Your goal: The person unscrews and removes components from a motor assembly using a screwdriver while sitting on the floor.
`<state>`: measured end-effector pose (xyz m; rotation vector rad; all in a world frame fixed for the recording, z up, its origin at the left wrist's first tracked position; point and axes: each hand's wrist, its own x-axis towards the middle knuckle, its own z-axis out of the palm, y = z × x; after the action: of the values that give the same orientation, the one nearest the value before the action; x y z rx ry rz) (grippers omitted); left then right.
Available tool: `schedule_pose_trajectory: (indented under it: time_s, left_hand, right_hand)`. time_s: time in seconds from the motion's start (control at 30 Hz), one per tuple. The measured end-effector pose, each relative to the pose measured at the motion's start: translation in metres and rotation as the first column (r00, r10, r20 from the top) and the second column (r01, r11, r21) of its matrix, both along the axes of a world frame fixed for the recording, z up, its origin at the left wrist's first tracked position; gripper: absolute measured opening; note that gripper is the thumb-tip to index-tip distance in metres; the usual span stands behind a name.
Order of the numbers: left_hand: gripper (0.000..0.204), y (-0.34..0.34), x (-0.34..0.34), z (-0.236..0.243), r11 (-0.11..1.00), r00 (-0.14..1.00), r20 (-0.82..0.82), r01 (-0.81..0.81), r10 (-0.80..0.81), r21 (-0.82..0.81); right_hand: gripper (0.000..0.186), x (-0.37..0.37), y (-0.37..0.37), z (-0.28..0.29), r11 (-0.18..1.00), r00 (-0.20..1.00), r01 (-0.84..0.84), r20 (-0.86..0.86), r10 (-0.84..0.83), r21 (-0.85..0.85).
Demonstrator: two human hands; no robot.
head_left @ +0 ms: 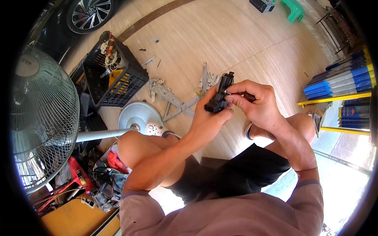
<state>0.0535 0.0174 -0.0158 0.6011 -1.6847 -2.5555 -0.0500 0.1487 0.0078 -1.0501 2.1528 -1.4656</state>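
Observation:
My left hand (209, 120) is closed around a long black plastic part (219, 103), a molded housing with a rounded end pointing away from me. Against its right side, my right hand (258, 100) has thumb and forefinger pinched together. Whatever sits between those fingertips is too small and covered to make out. Both hands are raised above the floor, in front of my knees. On the floor beyond them lies a metal scissor linkage (170, 96) with crossed arms, partly hidden behind my left hand.
A black plastic crate (132, 80) with tools and parts stands left. Nearer are a caged fan (47, 114) and its round base (138, 111). Right, a yellow rack (338, 97) holds blue booklets (334, 84). A green stool (294, 11) and a car wheel (89, 15) are farther off.

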Motion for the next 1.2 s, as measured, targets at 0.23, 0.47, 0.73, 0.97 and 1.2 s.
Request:
schedule_pose_trajectory:
  time_s: [0.23, 0.47, 0.73, 0.97, 1.2]
  left_hand:
    - [0.06, 0.001, -0.001, -0.005, 1.0, 1.0, -0.009, -0.008, 0.008, -0.029]
    - [0.059, 0.001, 0.0, -0.005, 0.996, 1.0, 0.008, -0.003, 0.003, -0.088]
    - [0.062, -0.001, -0.001, -0.006, 0.995, 1.0, 0.018, 0.012, -0.01, -0.095]
    - [0.064, 0.002, 0.0, -0.009, 0.996, 0.999, 0.036, 0.005, -0.001, -0.089]
    - [0.064, 0.0, -0.002, -0.009, 0.997, 0.999, 0.039, 0.013, -0.01, -0.077]
  right_hand:
    - [0.013, -0.001, 0.002, -0.003, 0.999, 0.996, 0.018, 0.083, -0.015, -0.029]
    - [0.013, 0.002, 0.002, -0.002, 0.999, 0.999, 0.032, -0.018, -0.032, -0.028]
    - [0.013, 0.002, 0.003, -0.011, 0.999, 0.97, 0.009, -0.243, -0.02, -0.047]
    - [0.013, 0.002, 0.003, -0.011, 0.999, 0.959, 0.004, -0.283, -0.014, -0.037]
    - [0.013, 0.003, 0.0, -0.012, 0.997, 0.951, 0.044, -0.303, -0.059, -0.058]
